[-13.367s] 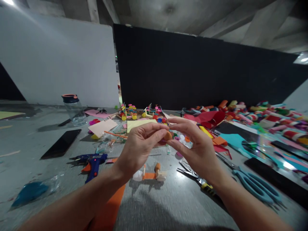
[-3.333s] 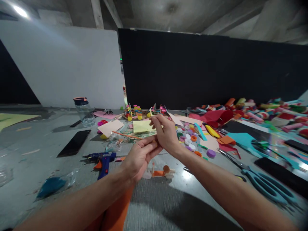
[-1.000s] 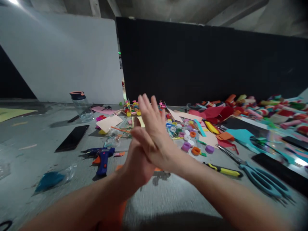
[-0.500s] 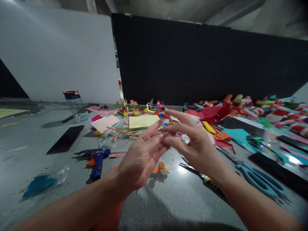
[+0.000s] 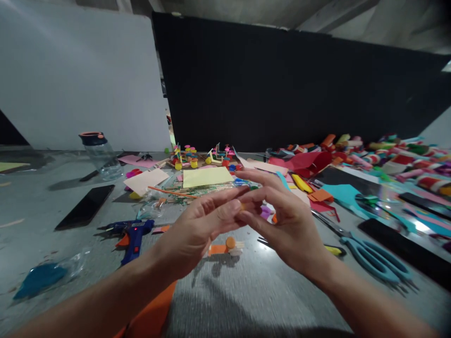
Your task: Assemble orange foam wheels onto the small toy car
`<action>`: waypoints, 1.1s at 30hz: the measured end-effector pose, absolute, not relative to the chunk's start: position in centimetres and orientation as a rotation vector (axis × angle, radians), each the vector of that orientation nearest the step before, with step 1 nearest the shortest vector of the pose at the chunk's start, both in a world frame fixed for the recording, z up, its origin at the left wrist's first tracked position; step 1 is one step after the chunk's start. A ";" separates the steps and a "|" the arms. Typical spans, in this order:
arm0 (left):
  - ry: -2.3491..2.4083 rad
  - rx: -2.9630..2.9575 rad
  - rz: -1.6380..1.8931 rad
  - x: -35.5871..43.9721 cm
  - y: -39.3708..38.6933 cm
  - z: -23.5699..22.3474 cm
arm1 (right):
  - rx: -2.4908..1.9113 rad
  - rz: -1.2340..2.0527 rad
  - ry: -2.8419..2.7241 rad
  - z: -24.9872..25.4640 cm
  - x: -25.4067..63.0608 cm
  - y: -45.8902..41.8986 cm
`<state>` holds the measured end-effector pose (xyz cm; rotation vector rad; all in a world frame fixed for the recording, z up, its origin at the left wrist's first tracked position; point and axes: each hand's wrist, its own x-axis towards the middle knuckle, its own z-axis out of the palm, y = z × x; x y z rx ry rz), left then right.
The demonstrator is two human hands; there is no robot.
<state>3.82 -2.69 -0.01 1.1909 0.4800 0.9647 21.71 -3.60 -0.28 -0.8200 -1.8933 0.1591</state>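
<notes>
Since half a second ago, both hands have drawn together from spread palms: left hand (image 5: 197, 230) and right hand (image 5: 282, 220) now meet fingertip to fingertip above the grey tabletop (image 5: 246, 291). Thumbs and forefingers are curled toward a tiny orange speck at the contact point (too small and blurred to identify, so whether either hand grips it cannot be told). Directly beneath the hands lies the small orange-and-white craft piece with a round orange cap (image 5: 227, 245). Blue hot-glue gun (image 5: 132, 233) rests well to the left, near the black flat phone (image 5: 84, 206). Teal-handled scissors (image 5: 366, 256) lie to the right; the yellow paper sheet (image 5: 206, 177) sits beyond the fingers.
</notes>
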 end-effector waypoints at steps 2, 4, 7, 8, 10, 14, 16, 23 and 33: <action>0.489 1.264 0.972 3.8 -2.7 0.0 | -0.813 0.134 -1.897 -0.3 21.7 -3.5; 0.493 1.299 0.982 3.8 -2.6 0.0 | -0.812 0.131 -1.903 -0.3 21.7 -3.5; 0.474 1.290 0.969 3.8 -2.5 0.1 | -0.820 0.210 -1.915 -0.1 21.9 -3.5; 0.466 1.283 0.966 3.8 -2.4 0.2 | -0.817 0.242 -1.924 0.0 22.0 -3.6; 0.465 1.279 0.970 3.8 -2.3 0.2 | -0.807 0.253 -1.951 0.1 22.1 -3.6; 0.505 1.316 1.008 3.7 -2.4 0.2 | -0.832 0.188 -1.961 0.1 21.9 -3.6; 0.573 1.363 1.049 3.5 -2.4 0.3 | -0.841 0.186 -1.948 0.1 21.8 -3.6; 0.663 1.528 0.951 2.5 -2.7 1.3 | -0.811 0.204 -1.914 0.4 21.7 -4.1; 0.658 1.575 0.986 2.2 -2.7 1.4 | -0.802 0.132 -1.920 0.1 21.9 -3.9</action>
